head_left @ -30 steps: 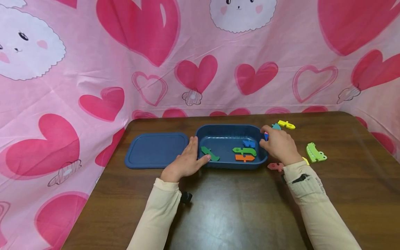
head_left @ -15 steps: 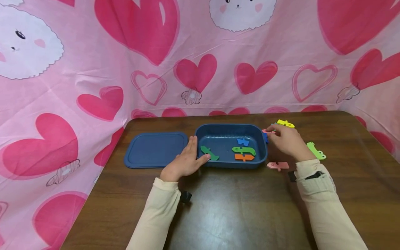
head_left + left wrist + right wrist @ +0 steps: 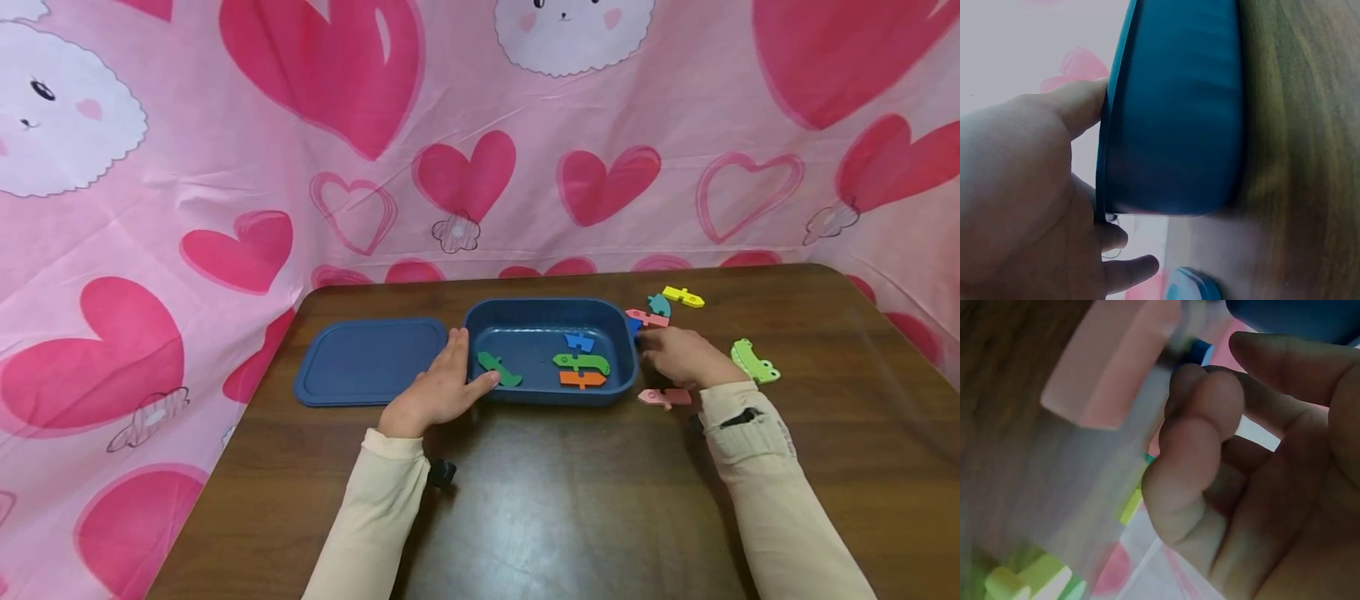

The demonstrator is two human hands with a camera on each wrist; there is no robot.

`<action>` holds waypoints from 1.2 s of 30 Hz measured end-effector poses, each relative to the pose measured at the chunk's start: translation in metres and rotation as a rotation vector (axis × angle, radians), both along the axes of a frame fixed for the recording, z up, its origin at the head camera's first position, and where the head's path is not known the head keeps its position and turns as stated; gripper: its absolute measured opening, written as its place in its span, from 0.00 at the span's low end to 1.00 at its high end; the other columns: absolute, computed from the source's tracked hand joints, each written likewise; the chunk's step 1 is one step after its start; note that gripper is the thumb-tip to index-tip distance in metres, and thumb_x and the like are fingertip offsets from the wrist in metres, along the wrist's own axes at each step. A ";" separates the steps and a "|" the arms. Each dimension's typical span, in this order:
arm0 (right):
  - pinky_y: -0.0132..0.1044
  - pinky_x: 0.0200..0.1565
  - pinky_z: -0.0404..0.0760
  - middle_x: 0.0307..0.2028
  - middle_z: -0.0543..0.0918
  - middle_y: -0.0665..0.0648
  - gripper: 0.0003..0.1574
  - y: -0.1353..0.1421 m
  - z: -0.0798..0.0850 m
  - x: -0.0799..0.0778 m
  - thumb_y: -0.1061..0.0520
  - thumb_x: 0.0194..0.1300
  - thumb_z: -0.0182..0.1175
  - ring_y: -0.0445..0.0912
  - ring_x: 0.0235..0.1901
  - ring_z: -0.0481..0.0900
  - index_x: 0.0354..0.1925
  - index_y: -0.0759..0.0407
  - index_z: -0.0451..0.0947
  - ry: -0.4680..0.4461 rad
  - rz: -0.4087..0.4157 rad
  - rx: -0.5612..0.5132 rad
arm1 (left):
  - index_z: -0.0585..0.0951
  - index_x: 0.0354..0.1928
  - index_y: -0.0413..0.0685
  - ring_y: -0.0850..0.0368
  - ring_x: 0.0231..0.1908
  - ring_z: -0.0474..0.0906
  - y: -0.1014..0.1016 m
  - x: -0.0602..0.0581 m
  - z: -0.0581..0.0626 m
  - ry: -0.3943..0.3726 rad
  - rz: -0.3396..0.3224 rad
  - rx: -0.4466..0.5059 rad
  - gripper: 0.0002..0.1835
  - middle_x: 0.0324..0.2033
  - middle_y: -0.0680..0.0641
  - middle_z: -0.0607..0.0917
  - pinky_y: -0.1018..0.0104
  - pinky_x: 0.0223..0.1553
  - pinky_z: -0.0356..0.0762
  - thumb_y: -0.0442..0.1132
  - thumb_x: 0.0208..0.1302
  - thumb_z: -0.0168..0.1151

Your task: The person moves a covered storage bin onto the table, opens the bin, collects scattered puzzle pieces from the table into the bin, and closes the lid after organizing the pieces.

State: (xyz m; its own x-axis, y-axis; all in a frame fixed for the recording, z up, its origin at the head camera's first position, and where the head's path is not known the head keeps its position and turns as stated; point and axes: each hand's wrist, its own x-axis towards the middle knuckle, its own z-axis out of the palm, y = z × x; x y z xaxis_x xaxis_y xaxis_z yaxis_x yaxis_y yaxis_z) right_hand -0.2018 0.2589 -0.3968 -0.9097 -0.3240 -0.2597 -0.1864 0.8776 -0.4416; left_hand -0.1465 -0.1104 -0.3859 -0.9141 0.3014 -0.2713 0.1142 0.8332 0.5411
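A dark blue rectangular box (image 3: 555,397) stands uncovered, with flat puzzle pieces inside: dark green (image 3: 501,369), light green (image 3: 582,362), orange (image 3: 582,379) and blue (image 3: 579,342). My left hand (image 3: 437,387) rests at its left end, fingers straight along the outside, thumb at the rim (image 3: 1107,125). Just off the right end is my right hand (image 3: 686,357), its fingers bent and the thumb apart from them, with no piece showing between them. Another blue piece (image 3: 634,326) lies by its fingertips; a pink piece (image 3: 664,397) lies nearer the wrist.
A flat blue lid (image 3: 367,362) lies left of the box. Beyond the right hand are a second pink piece (image 3: 647,317), a teal piece (image 3: 659,305) and a yellow piece (image 3: 683,297). Farther right lies a green crocodile-head piece (image 3: 754,362). A heart-patterned cloth (image 3: 525,108) hangs behind.
My right hand has drawn away from the box's right rim, then shifted nearer me, uncovering the far pink and teal pieces. The blue piece in the box slid slightly left. The left hand stays put.
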 end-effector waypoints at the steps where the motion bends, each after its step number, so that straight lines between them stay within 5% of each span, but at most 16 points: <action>1: 0.65 0.49 0.77 0.54 0.78 0.75 0.29 0.000 0.001 0.001 0.59 0.72 0.57 0.65 0.45 0.77 0.66 0.73 0.70 0.010 -0.008 0.010 | 0.33 0.80 0.44 0.48 0.78 0.32 0.000 0.000 0.001 0.000 0.000 -0.001 0.51 0.79 0.45 0.33 0.33 0.70 0.44 0.64 0.75 0.49; 10: 0.55 0.39 0.80 0.42 0.82 0.70 0.20 0.005 0.002 0.001 0.63 0.68 0.62 0.62 0.39 0.78 0.54 0.75 0.76 -0.030 -0.102 0.013 | 0.34 0.80 0.43 0.49 0.78 0.32 -0.002 0.002 0.004 -0.009 -0.002 0.000 0.51 0.79 0.44 0.35 0.35 0.71 0.43 0.62 0.75 0.50; 16: 0.53 0.35 0.77 0.31 0.81 0.62 0.12 0.000 -0.005 -0.002 0.61 0.66 0.64 0.58 0.31 0.76 0.43 0.70 0.81 0.050 -0.105 0.073 | 0.34 0.80 0.43 0.49 0.78 0.32 0.000 0.001 0.004 -0.008 0.002 0.000 0.52 0.79 0.44 0.35 0.35 0.71 0.43 0.63 0.74 0.50; 36: 0.55 0.34 0.77 0.29 0.81 0.61 0.11 0.003 0.001 -0.001 0.58 0.66 0.63 0.59 0.31 0.76 0.40 0.66 0.82 0.202 -0.125 0.040 | 0.33 0.80 0.49 0.49 0.78 0.35 -0.007 -0.003 -0.008 0.047 0.015 0.041 0.58 0.80 0.46 0.37 0.32 0.70 0.42 0.70 0.68 0.54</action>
State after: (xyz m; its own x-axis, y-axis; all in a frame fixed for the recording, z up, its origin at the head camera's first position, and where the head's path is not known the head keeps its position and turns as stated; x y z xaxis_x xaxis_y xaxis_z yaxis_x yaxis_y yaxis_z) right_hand -0.2028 0.2618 -0.3957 -0.9768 -0.1991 -0.0788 -0.1566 0.9153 -0.3711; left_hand -0.1497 -0.1174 -0.3936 -0.9301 0.2976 -0.2154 0.1282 0.8124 0.5688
